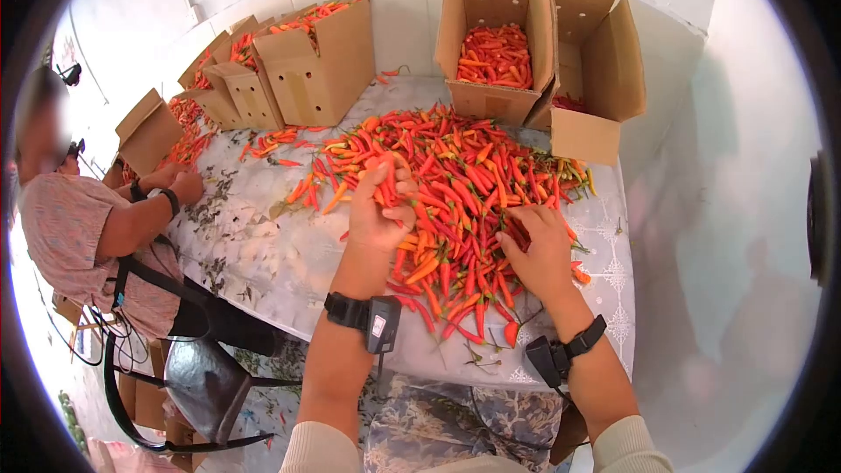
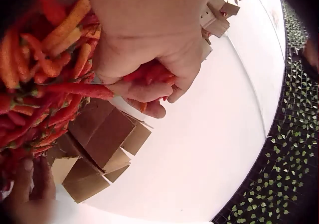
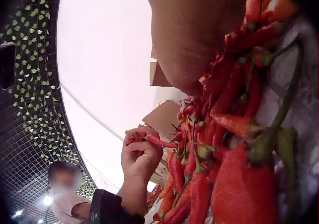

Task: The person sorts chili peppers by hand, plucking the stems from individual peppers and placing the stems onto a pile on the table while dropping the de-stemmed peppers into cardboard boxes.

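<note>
Red and orange chili peppers (image 1: 455, 184) lie in a wide heap on the table in front of me. My left hand (image 1: 378, 210) is raised over the heap's near-left side. Its fingers curl round several chili peppers (image 2: 149, 73), which show red between thumb and fingers in the left wrist view. My right hand (image 1: 541, 250) rests at the heap's right side, its fingertips among the peppers and its thumb spread apart from the index finger. In the right wrist view the back of that hand (image 3: 187, 50) hides its fingers.
Two open cardboard boxes, one with chili peppers (image 1: 495, 57) inside, stand at the back right. More filled boxes (image 1: 320, 70) stand back left. Another person (image 1: 83, 219) works at the table's left end, near scattered stems (image 1: 210, 210). A wall (image 1: 701, 236) is to the right.
</note>
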### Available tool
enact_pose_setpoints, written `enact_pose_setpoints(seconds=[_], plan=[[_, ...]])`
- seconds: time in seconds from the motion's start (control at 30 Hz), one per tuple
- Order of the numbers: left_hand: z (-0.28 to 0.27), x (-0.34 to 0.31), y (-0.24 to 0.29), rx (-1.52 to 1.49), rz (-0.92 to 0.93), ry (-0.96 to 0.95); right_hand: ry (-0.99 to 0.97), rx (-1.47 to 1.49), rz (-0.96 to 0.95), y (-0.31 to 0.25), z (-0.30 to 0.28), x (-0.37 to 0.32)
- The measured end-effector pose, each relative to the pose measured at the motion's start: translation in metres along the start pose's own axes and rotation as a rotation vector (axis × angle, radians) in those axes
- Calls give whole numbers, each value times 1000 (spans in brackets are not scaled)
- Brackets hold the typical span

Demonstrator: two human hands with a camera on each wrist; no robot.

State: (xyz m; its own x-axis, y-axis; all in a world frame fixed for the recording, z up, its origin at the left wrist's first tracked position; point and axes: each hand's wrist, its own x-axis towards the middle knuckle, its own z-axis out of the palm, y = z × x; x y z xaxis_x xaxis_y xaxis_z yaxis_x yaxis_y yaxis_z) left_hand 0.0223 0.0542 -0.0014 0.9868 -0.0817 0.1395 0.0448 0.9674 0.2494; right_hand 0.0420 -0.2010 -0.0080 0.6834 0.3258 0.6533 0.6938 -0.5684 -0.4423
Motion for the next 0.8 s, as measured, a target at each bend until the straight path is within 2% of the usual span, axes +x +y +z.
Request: enact_pose_setpoints(seconds=[0.17,0.3,0.4,0.53,0.63,0.77,0.8], plan=[[-4,-1,-17,-26,-122,-65,70,1,-74,-12,1,10],[-7,1,-25,-126,-161,-87,-78,197,-170,-42,4,14],[-10,3,-33,-40,-134,-10,-174,421,-69,-50,18,6],[0,0,-42,-18,-153,11,-71,277,-109,-30,22,-1],[0,-2,-40,-6,-150,-13,-101,235,-247,-24,7,1],[-8,-1,-37,9,-113,-30,-353,285,-386,-58,13,-11],[-7,-2,-36,22,-107,-35,-437,159,-418,-63,19,-15]])
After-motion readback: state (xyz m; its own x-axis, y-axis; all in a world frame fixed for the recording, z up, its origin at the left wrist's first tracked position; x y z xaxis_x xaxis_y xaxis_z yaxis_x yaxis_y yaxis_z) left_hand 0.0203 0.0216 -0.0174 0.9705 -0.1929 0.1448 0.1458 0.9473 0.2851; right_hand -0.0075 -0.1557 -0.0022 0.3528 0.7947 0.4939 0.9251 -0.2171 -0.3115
